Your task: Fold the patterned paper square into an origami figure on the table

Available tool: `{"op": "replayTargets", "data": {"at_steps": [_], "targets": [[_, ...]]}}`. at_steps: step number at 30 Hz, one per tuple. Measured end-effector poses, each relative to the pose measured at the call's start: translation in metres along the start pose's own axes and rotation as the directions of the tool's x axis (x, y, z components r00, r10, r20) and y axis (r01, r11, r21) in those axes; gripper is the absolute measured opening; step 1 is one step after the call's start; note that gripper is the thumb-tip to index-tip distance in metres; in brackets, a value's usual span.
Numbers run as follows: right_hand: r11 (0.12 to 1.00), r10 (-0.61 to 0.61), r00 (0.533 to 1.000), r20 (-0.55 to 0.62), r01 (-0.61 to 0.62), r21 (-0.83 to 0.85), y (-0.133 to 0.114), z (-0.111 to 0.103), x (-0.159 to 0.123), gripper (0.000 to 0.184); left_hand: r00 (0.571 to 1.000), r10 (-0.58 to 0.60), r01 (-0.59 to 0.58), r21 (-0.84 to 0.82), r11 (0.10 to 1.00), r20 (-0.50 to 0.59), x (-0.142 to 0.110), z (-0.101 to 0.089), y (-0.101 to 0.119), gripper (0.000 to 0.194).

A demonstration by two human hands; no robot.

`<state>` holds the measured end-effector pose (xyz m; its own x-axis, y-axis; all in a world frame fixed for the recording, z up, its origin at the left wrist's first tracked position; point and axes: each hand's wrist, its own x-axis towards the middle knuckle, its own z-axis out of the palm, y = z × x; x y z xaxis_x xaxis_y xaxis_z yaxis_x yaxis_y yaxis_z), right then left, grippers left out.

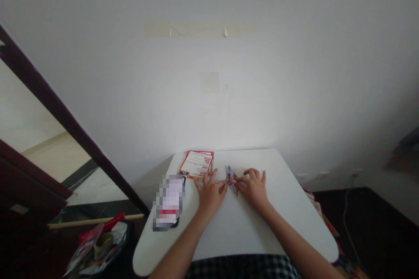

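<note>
A narrow piece of folded patterned paper [232,180] stands on its edge between the two hands, near the far side of a white counter [248,235]. The left hand [211,194] is spread, its index fingertip against the paper's left side. The right hand [253,188] is curled, its fingertips pinching the paper's right side. Red-bordered printed cards [196,165] lie far left of the paper, and a pixelated object [169,202] lies at the counter's left edge. Beyond the counter rises a white wall [209,74] with strips of masking tape [199,29]. A crumpled plastic bag [98,248] sits low to the left.
</note>
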<state>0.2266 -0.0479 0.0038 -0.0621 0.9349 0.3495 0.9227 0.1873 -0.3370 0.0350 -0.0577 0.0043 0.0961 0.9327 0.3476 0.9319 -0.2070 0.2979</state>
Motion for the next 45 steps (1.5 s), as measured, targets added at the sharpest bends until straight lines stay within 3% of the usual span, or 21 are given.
{"op": "replayTargets", "data": {"at_steps": [5, 23, 31, 36, 45], "targets": [[0.996, 0.058, 0.997, 0.056, -0.062, 0.060, 0.003, 0.002, 0.004, 0.019, 1.000, -0.002, 0.002, -0.014, 1.000, -0.001, 0.000, -0.002, 0.001, 0.026], [0.997, 0.046, 0.999, 0.014, -0.047, 0.056, 0.010, 0.006, 0.004, 0.015, 0.999, 0.040, -0.040, -0.006, 0.999, -0.020, 0.000, -0.014, 0.005, 0.023], [0.999, -0.033, 0.998, -0.044, 0.032, -0.025, 0.007, 0.006, 0.000, 0.015, 0.998, 0.068, -0.068, -0.020, 0.997, -0.010, 0.001, -0.012, 0.007, 0.025], [0.999, -0.040, 0.999, -0.022, 0.039, -0.031, 0.006, 0.008, 0.001, 0.017, 0.993, 0.116, -0.114, -0.048, 0.992, 0.022, 0.001, -0.008, 0.006, 0.033], [0.992, -0.126, 0.992, 0.017, 0.126, -0.030, 0.006, 0.007, 0.002, 0.026, 0.996, 0.078, -0.078, -0.027, 0.997, 0.030, 0.003, -0.005, 0.006, 0.031]]}}
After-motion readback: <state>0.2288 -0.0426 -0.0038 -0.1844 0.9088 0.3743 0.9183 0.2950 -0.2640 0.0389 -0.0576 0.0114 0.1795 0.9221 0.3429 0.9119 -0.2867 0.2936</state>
